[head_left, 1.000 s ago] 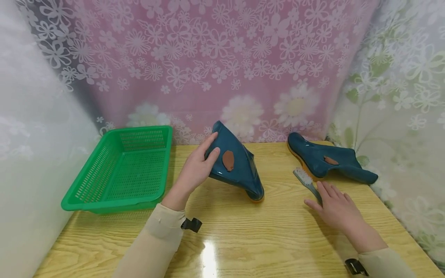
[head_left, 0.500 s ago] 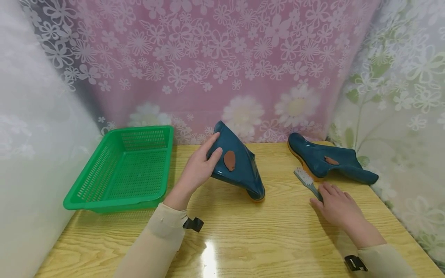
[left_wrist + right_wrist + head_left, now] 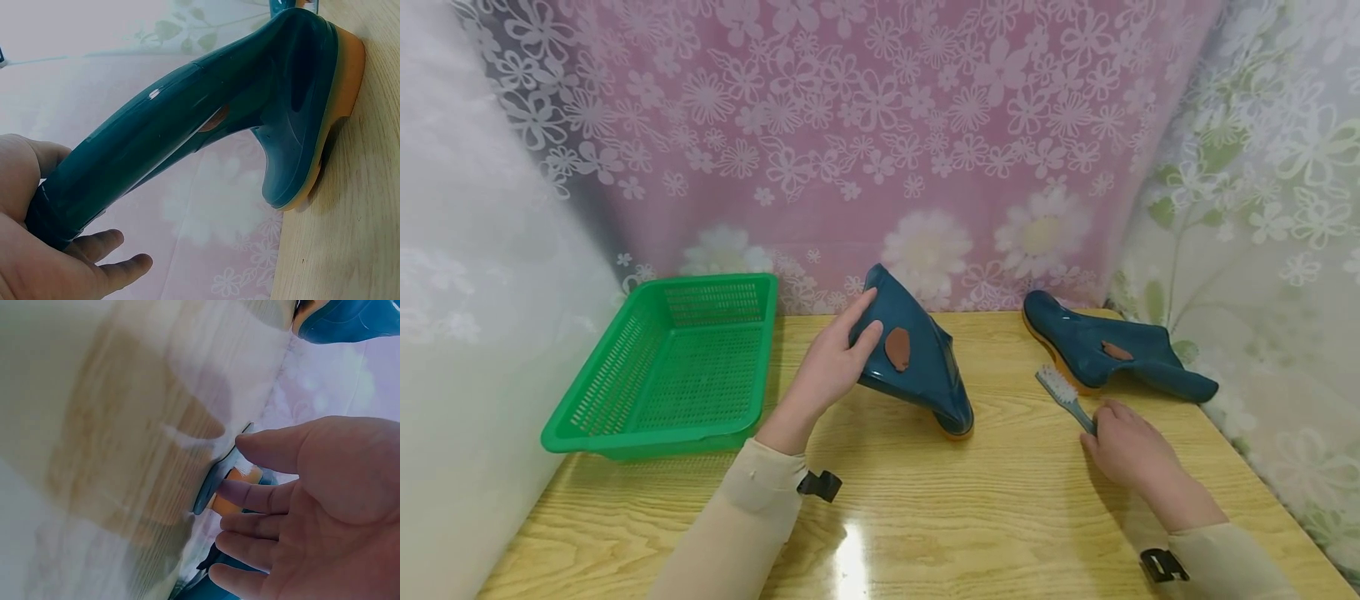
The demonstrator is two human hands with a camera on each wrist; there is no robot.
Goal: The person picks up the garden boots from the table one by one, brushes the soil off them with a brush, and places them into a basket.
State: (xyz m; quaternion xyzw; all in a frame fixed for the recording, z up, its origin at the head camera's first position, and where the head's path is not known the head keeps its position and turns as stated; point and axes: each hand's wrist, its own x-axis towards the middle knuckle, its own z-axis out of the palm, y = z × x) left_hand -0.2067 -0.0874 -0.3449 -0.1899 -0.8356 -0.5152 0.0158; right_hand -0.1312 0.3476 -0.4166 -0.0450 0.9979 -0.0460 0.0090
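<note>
A dark blue rubber boot [image 3: 917,350] with an orange sole leans in the middle of the table, its shaft tilted towards the left. My left hand [image 3: 827,367] grips the top of that shaft, thumb and fingers around it in the left wrist view. To the right, a scrub brush [image 3: 1067,397] with a grey-green handle and pale bristles lies on the table, bristles up. My right hand [image 3: 1135,446] pinches the end of its handle between thumb and index finger. A second blue boot [image 3: 1108,346] lies on its side just behind the brush.
A green plastic basket [image 3: 658,437] stands on the left of the wooden table [image 3: 970,517]. Flowered curtains [image 3: 820,192] hang behind the table and along its sides.
My right thumb and fingers have drawn in around the brush handle. The left hand and the boot it holds stay nearly still; the head view has shifted slightly.
</note>
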